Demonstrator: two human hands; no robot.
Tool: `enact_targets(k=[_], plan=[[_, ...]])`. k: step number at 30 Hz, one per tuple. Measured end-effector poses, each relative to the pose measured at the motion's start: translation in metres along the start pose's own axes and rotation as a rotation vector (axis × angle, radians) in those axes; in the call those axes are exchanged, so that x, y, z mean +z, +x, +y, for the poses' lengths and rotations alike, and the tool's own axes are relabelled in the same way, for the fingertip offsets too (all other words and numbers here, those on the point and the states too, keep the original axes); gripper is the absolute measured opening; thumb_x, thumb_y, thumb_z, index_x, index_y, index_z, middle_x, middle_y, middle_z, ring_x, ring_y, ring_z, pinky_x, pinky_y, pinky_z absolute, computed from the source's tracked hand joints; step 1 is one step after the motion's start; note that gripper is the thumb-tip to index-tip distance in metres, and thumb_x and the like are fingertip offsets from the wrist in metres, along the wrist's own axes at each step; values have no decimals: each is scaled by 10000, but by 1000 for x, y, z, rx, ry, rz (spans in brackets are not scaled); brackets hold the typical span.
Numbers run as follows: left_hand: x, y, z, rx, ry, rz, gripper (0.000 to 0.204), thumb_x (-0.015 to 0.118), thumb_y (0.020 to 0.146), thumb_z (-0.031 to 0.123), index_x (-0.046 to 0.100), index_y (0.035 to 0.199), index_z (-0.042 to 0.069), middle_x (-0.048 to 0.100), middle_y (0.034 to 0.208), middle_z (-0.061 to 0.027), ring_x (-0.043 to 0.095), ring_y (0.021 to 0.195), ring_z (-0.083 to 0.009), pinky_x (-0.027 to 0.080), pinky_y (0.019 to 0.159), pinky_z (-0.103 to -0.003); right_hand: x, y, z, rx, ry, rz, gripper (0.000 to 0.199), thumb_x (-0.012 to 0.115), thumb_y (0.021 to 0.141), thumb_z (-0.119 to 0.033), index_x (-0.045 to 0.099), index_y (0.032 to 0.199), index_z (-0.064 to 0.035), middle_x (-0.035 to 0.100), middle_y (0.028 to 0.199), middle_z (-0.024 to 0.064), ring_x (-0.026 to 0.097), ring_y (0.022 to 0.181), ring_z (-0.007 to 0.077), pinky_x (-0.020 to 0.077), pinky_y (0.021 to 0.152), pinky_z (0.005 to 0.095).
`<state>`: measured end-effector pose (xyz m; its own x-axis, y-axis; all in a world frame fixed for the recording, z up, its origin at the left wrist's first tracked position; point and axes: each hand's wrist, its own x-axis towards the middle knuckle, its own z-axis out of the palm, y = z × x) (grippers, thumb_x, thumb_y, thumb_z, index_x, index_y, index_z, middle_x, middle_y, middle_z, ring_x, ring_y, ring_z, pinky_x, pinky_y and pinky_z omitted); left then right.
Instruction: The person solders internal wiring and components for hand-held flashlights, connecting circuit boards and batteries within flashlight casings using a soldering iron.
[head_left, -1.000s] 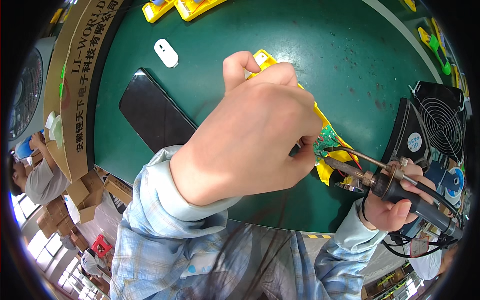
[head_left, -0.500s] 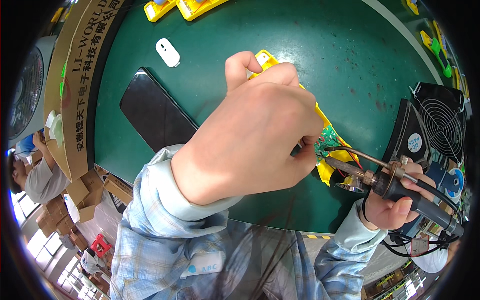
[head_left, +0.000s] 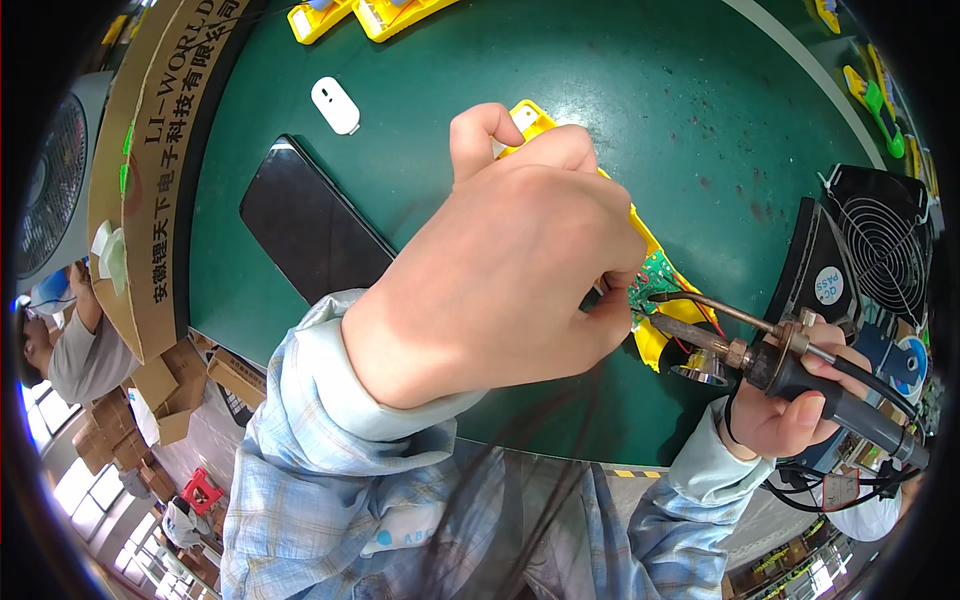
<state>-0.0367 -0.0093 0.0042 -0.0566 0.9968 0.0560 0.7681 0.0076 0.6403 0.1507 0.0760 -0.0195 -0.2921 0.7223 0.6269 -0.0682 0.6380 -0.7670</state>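
Note:
My left hand (head_left: pixel 510 270) is closed over a long yellow plastic casing (head_left: pixel 648 233), one finger curled at its far end. Its thumb and fingertips pinch beside the green circuit board (head_left: pixel 658 274) in the casing; whether a wire is between them is hidden. My right hand (head_left: pixel 775 410) grips a soldering iron (head_left: pixel 835 400) with a thin metal feed tube (head_left: pixel 735 313) clamped to it. The iron's tip and the tube's end meet at the board, close to the left fingertips. Red and black wires run near a shiny round lamp cup (head_left: pixel 703 370) at the casing's near end.
A black phone (head_left: pixel 315 220) and a small white oval device (head_left: pixel 335 105) lie left on the green table (head_left: pixel 640 70). More yellow casings (head_left: pixel 390 15) sit at the back. A cardboard piece (head_left: pixel 150 190) borders the left edge; a black fan (head_left: pixel 880 235) stands right.
Both hands, the casing and the soldering iron stay almost in place. The iron's rear end and its cable have shifted very slightly.

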Motion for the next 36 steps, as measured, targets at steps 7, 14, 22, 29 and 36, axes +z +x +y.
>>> enact_targets(k=[7, 14, 22, 29, 36], plan=[[0, 0, -1, 5, -4, 7, 114, 602, 527, 53, 511, 526, 121, 408, 527, 60, 411, 649, -126, 201, 652, -332, -2, -1, 1, -20, 21, -8, 367, 551, 734, -336, 409, 731, 2, 383, 743, 66, 441, 504, 185, 330, 417, 284], [1, 1, 0, -6, 15, -29, 115, 605, 526, 55, 511, 526, 121, 407, 528, 60, 409, 651, -126, 198, 649, -333, -4, 0, 2, -34, -2, 13, 372, 543, 734, -343, 408, 721, 3, 383, 743, 71, 438, 491, 184, 329, 411, 287], [0, 0, 0, 4, 19, -5, 119, 599, 529, 42, 510, 525, 121, 401, 526, 59, 406, 646, -127, 199, 660, -340, -4, -2, 1, -15, 66, 20, 381, 551, 726, -353, 409, 723, 1, 389, 744, 62, 439, 485, 184, 338, 429, 294], [0, 0, -1, 14, 21, -7, 118, 601, 533, 49, 510, 524, 124, 403, 523, 60, 406, 644, -126, 194, 648, -336, -2, 0, 0, -28, 9, 3, 384, 541, 735, -360, 410, 729, 1, 392, 729, 62, 443, 487, 176, 352, 429, 297], [1, 0, -1, 8, 16, 9, 125, 599, 534, 51, 500, 521, 126, 413, 530, 59, 408, 645, -127, 197, 652, -334, -14, 0, 1, -28, 38, -45, 375, 520, 744, -357, 398, 713, -4, 386, 709, 70, 421, 459, 168, 354, 407, 280]])
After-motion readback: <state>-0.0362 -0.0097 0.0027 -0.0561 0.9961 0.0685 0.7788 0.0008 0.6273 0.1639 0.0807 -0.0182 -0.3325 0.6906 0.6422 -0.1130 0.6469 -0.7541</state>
